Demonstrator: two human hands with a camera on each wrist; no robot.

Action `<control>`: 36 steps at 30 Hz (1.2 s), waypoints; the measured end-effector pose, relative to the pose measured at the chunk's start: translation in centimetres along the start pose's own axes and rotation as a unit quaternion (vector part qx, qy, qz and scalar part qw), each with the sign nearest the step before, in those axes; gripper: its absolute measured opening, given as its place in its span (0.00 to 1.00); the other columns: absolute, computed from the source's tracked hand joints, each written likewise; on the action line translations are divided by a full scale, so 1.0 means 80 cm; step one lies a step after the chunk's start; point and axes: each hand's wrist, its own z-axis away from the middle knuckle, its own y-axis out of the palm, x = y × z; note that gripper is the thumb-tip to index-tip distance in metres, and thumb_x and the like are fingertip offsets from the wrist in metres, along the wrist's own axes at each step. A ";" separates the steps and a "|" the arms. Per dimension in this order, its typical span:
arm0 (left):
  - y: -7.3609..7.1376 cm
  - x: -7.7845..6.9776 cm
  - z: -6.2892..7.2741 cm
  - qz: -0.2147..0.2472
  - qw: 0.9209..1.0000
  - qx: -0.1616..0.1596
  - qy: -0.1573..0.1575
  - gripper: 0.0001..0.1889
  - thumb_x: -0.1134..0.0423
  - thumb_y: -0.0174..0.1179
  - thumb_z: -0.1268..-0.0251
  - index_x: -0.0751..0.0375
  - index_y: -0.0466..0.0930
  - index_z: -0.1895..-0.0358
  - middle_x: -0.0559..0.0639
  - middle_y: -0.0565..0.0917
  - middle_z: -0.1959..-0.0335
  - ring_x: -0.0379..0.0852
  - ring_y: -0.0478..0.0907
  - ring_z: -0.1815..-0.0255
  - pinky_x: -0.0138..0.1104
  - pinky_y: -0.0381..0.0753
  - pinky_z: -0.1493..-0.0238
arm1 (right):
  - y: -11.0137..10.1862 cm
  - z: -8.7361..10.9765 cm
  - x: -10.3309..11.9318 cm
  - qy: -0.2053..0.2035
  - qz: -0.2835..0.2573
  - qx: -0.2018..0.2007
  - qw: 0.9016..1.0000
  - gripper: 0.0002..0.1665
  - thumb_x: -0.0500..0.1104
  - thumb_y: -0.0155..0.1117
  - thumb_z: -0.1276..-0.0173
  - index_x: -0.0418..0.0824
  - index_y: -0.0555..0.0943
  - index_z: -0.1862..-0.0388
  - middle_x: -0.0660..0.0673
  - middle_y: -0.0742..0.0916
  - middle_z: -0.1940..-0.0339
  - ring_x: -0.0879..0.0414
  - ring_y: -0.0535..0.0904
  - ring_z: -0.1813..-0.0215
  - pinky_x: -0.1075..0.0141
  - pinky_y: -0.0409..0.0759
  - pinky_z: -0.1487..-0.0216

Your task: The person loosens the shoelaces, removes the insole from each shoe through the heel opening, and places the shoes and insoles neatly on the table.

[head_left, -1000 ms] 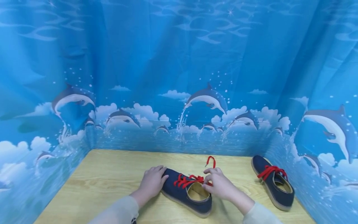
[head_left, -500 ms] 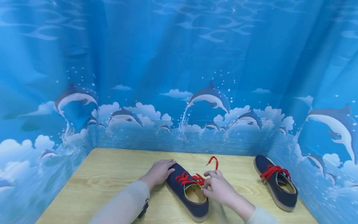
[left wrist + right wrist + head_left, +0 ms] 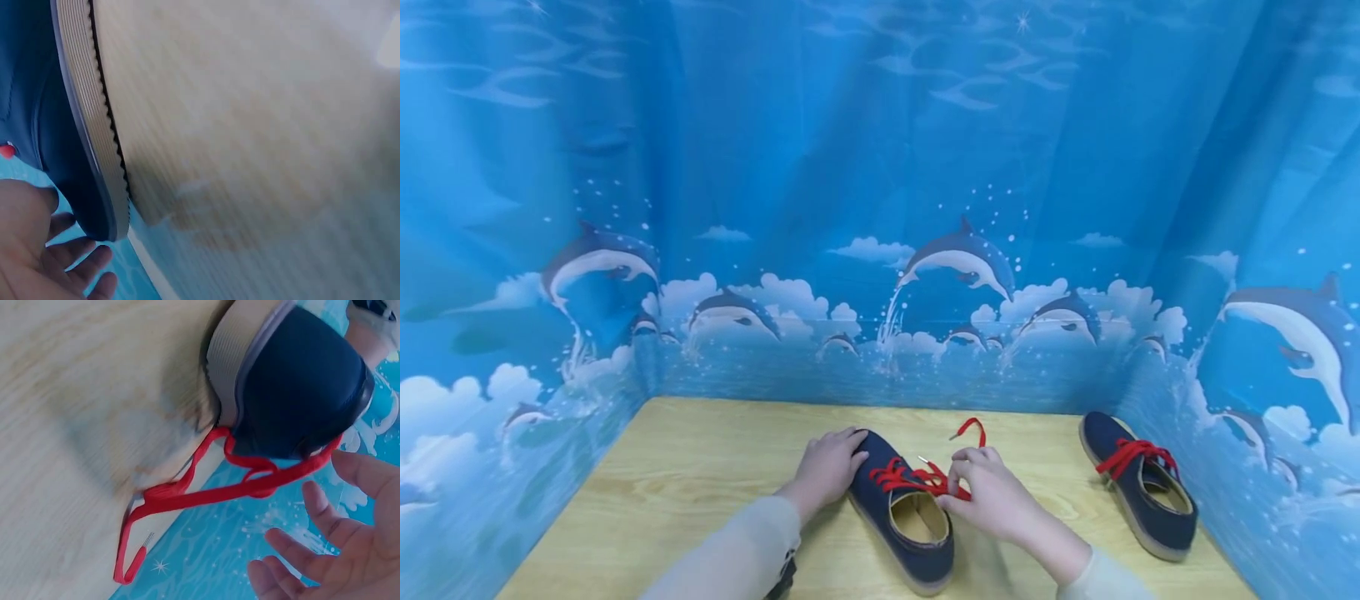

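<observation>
A navy shoe [image 3: 895, 533] with red laces lies toe-away in the middle of the wooden table. My left hand [image 3: 829, 467] holds its toe, thumb on the near side and fingers over the tip; in the left wrist view the fingers [image 3: 87, 265] curve around the toe end. Beside the collar is my right hand [image 3: 992, 496], thumb and index finger parted around the red lace [image 3: 931, 477]. In the right wrist view, the thumb tip is right at the lace [image 3: 219, 494], the other fingers [image 3: 300, 550] spread apart below it. One lace end loops onto the table behind this hand.
A second navy shoe [image 3: 1150, 492] with tied red laces stands at the right edge of the wooden table [image 3: 700, 483]. A blue dolphin-print curtain [image 3: 850, 208] surrounds the back and sides.
The shoe has turned, its toe swinging away and to the right with my left hand on it. My right hand's thumb and index finger have parted a little at the lace.
</observation>
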 end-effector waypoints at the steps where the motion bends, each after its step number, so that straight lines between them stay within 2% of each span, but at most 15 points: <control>1: -0.001 -0.002 0.002 0.003 1.000 -0.005 -0.007 0.24 0.49 0.53 0.23 0.53 0.74 0.30 0.57 0.74 0.31 0.62 0.71 0.32 0.60 0.68 0.35 | -0.001 -0.002 -0.001 0.000 -0.005 -0.002 1.000 0.17 0.51 0.76 0.40 0.56 0.75 0.77 0.40 0.82 0.45 0.40 0.72 0.42 0.44 0.77 0.44; 6: -0.001 -0.012 0.010 0.023 0.999 -0.011 -0.041 0.25 0.50 0.56 0.25 0.57 0.76 0.32 0.60 0.74 0.31 0.62 0.72 0.33 0.59 0.69 0.34 | 0.001 -0.007 -0.004 -0.004 -0.027 0.014 1.000 0.14 0.50 0.76 0.39 0.56 0.77 0.75 0.39 0.82 0.43 0.39 0.71 0.40 0.41 0.75 0.42; 10: 0.003 -0.016 0.010 0.030 0.998 -0.007 -0.052 0.26 0.49 0.56 0.25 0.58 0.75 0.31 0.61 0.73 0.30 0.61 0.70 0.31 0.57 0.69 0.34 | 0.008 -0.009 -0.001 -0.013 -0.035 0.027 0.999 0.10 0.48 0.75 0.39 0.53 0.81 0.73 0.39 0.82 0.44 0.39 0.71 0.41 0.41 0.76 0.44; 14: 0.003 -0.017 0.006 0.037 0.999 -0.003 -0.039 0.25 0.50 0.56 0.25 0.60 0.75 0.31 0.62 0.73 0.31 0.60 0.71 0.31 0.55 0.70 0.33 | 0.016 -0.008 0.001 -0.018 -0.025 0.025 0.999 0.08 0.47 0.75 0.39 0.50 0.83 0.72 0.41 0.82 0.45 0.42 0.72 0.43 0.43 0.76 0.45; 23: 0.001 -0.014 -0.012 0.076 0.996 0.041 -0.023 0.25 0.53 0.55 0.24 0.58 0.72 0.29 0.59 0.69 0.27 0.59 0.68 0.29 0.52 0.67 0.30 | 0.021 -0.006 0.016 -0.013 -0.003 0.013 1.000 0.11 0.48 0.75 0.40 0.52 0.80 0.74 0.40 0.82 0.44 0.40 0.72 0.44 0.45 0.77 0.47; 30: -0.001 -0.013 -0.022 0.094 0.994 0.062 0.016 0.24 0.56 0.55 0.23 0.58 0.72 0.29 0.61 0.68 0.27 0.61 0.67 0.28 0.52 0.66 0.29 | 0.023 0.001 0.032 -0.025 0.021 0.003 0.999 0.16 0.50 0.74 0.40 0.49 0.76 0.77 0.38 0.82 0.44 0.38 0.73 0.46 0.45 0.78 0.47; 36: -0.002 -0.019 -0.032 0.094 0.990 0.099 0.016 0.24 0.56 0.53 0.22 0.53 0.70 0.27 0.57 0.65 0.24 0.58 0.64 0.26 0.51 0.63 0.27 | 0.024 0.002 0.033 -0.028 0.029 0.005 0.999 0.14 0.51 0.74 0.38 0.48 0.78 0.76 0.37 0.82 0.43 0.39 0.73 0.43 0.45 0.77 0.44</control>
